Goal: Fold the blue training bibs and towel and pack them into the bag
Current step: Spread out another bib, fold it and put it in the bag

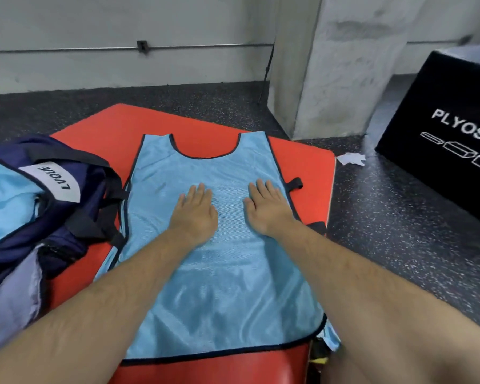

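A light blue training bib [222, 286] with black trim lies spread flat on an orange mat [108, 126], neck opening pointing away from me. My left hand [196, 214] and my right hand [266, 209] both press flat on its middle, fingers straight, a hand's width apart. A navy bag [75, 214] with a white label stands open at the left, touching the bib's left edge. Light blue fabric [3, 200] lies inside the bag.
A black plyometric box [449, 126] stands at the right on the dark speckled floor. A concrete pillar [330, 65] rises behind the mat. A scrap of white paper [351, 158] lies by the mat's far right corner.
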